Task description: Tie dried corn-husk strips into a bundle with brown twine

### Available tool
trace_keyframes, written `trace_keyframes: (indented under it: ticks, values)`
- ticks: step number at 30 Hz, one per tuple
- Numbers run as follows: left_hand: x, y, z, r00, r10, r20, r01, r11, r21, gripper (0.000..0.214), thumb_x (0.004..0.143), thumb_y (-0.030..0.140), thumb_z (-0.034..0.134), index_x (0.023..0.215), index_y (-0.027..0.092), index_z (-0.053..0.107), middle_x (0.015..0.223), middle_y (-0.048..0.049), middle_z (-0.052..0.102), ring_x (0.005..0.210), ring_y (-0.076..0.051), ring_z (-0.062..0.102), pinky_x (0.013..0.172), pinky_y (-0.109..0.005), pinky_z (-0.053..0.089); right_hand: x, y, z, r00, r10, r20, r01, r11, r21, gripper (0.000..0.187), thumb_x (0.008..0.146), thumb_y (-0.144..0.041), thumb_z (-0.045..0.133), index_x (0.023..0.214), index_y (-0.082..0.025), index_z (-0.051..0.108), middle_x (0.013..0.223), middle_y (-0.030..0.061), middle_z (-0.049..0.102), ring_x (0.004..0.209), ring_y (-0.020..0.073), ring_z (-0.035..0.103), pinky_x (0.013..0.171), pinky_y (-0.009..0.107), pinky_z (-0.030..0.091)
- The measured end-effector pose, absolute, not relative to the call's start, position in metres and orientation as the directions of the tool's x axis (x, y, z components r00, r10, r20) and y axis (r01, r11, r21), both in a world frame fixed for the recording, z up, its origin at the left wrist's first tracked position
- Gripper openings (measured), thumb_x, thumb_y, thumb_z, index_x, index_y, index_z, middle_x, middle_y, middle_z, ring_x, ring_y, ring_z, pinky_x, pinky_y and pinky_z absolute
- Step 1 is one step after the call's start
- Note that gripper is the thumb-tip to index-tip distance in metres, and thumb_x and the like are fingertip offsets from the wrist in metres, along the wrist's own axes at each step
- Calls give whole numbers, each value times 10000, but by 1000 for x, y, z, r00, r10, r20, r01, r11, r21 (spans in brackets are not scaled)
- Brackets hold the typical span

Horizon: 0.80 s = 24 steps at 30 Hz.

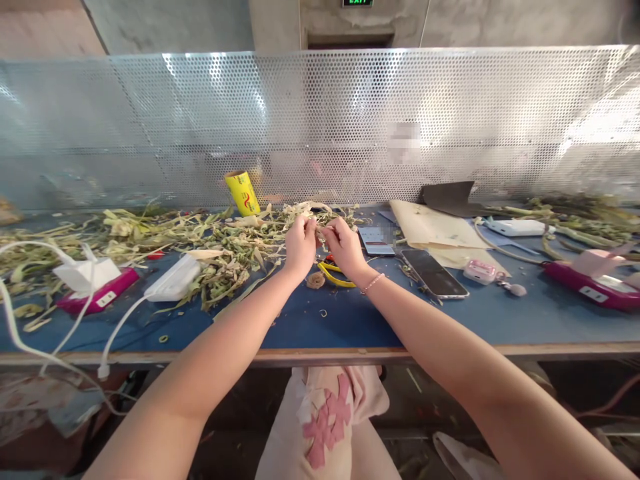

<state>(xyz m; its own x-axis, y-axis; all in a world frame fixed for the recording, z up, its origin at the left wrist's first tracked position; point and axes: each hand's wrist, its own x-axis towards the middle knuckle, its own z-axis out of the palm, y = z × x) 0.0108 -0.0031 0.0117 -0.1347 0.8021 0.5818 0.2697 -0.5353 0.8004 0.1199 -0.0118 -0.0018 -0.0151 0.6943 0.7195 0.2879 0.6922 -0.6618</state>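
My left hand [301, 248] and my right hand [345, 250] meet over the middle of the blue table [295, 327], both with fingers closed in a pinch. What lies between the fingertips is too small to make out. Dried plant stalks and leaves [233, 243] are heaped behind and to the left of my hands. Below my right hand lies a pair of yellow-handled pliers or cutters [337, 277], partly hidden by that hand. Beside it sits a small tan coil of twine or tape [315, 280].
A yellow tube [243, 193] stands behind the plants, before a perforated metal screen [325, 120]. At right are a dark phone [435, 273], a lit phone [376, 241], a pink case [480, 271] and brown paper [435, 227]. Power strips [107, 293] and white cables flank the left.
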Motion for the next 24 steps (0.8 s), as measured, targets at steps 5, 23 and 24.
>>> trace_keyframes:
  ticks: [5,23,24]
  values:
    - [8,-5,13,-177,665,725,424,-614,666,268,830,373,487,644,203,396,539,31,416,516,-106,426,545,-258,341,117,-18,0,-53,726,685,250,674,-695,193,811,-332,466,671,-211,414,549,-47,464,519,90,420,537,221,327]
    - [10,-15,22,4,675,738,391,-680,620,216,805,290,495,636,208,388,499,56,358,476,-92,363,532,-249,289,117,-10,5,66,863,500,-85,504,-859,253,757,-388,526,633,-220,382,385,-105,351,326,47,283,370,206,242]
    - [9,-13,22,-32,677,736,387,-670,633,230,808,306,492,631,208,382,501,54,355,480,-94,359,532,-249,288,116,-11,6,55,868,494,-90,497,-863,249,755,-395,528,644,-221,389,382,-107,347,325,48,282,368,206,236]
